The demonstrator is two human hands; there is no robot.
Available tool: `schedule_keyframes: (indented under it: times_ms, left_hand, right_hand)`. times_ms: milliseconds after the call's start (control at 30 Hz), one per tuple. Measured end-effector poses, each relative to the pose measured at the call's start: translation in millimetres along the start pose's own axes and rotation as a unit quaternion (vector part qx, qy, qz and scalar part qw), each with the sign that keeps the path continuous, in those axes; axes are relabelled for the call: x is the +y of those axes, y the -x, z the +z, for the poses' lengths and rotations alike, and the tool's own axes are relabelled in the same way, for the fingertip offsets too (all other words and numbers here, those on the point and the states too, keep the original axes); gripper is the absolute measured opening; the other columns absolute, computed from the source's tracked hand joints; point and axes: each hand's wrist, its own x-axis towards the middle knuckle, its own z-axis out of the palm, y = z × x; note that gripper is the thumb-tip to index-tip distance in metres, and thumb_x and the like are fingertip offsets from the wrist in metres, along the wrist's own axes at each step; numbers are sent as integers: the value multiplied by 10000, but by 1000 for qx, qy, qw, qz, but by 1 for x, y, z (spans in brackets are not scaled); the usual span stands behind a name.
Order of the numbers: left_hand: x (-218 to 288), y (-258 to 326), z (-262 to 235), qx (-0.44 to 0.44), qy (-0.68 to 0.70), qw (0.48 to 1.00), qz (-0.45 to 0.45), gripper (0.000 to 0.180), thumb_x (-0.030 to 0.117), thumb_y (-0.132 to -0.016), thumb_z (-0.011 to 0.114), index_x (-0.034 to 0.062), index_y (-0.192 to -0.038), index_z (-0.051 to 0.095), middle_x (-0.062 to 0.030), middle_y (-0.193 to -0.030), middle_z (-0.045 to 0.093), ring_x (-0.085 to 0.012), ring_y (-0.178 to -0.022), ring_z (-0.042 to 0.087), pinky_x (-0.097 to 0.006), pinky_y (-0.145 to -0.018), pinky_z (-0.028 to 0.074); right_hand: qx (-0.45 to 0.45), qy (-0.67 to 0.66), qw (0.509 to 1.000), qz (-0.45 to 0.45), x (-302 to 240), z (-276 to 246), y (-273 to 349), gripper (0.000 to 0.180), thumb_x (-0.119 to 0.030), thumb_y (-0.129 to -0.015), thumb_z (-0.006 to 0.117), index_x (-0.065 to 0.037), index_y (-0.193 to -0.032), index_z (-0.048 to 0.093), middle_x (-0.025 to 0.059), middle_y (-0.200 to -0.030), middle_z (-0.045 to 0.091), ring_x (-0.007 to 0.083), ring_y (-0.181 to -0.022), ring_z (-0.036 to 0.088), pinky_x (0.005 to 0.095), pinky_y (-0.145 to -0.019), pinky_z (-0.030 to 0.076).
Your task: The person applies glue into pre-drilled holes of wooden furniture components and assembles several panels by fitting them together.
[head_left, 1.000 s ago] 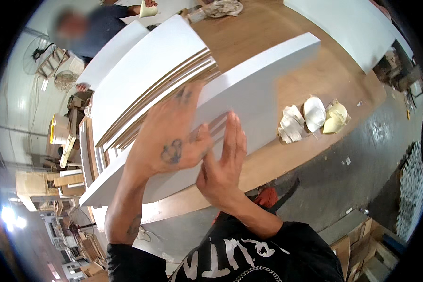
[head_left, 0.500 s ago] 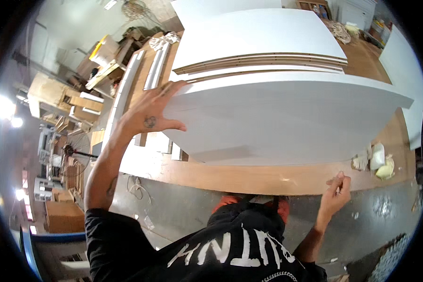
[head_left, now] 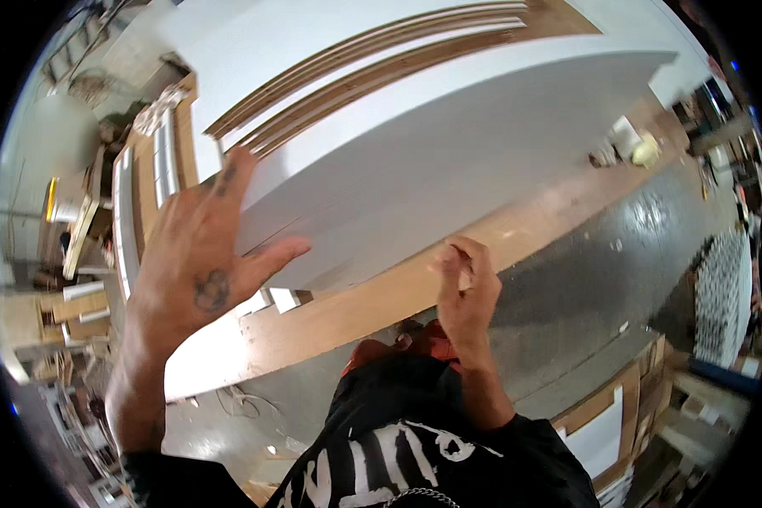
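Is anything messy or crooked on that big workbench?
A little. Crumpled rags lie loose on the wooden workbench at the far right. The big white panel under the left hand sits slanted across the bench. The right hand pinches something small. Nothing looks broken.

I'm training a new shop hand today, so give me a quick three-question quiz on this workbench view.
1. True or false: the left hand lies flat with fingers spread on the large white panel.
2. Where is the right hand? A) on the floor, B) at the front edge of the wooden workbench, C) on the panel stack.
3. Fill in: the right hand's fingers are ____, not spread.

Key: 1 true; 2 B; 3 curled.
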Motion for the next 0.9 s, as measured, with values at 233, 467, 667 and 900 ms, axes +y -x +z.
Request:
schedule_keyframes:
  times_ms: [233,467,667,900]
  left_hand:
    - [53,-19,3,46,11,998,37,688,327,-696,776,2,-1174,403,-218,-851,651,-342,-758,666,-412,-691,521]
    - [97,-36,3,37,10,999,-16,578,279,-718,754,-16,-1102,438,-242,-843,645,-374,-765,660,-419,-692,522]
    - [101,-32,12,75,-12,997,4,547,278,-714,756,-37,-1054,465,-259,-853,638,-392,-784,652,-420,-711,510]
    - [106,-28,8,76,-48,996,-13,577,247,-708,760,-30,-1091,429,-262,-838,626,-417,-778,638,-447,-697,500]
  right_hand:
    - [173,-91,962,-188,-29,37,-38,324,-34,-864,550,67,-1163,480,207,-1099,552,284,-951,577,360,-777,477]
    - [185,-86,958,-202,-46,23,-61,481,-53,-896,464,74,-1339,324,210,-1232,455,286,-1144,459,408,-923,423]
    - [174,-15,968,-180,-50,22,-57,556,24,-825,441,140,-1344,279,265,-1187,378,307,-1082,422,396,-880,396]
    - [199,10,961,-192,-56,24,-67,710,47,-683,469,143,-1357,267,282,-1126,383,310,-984,369,437,-832,332]
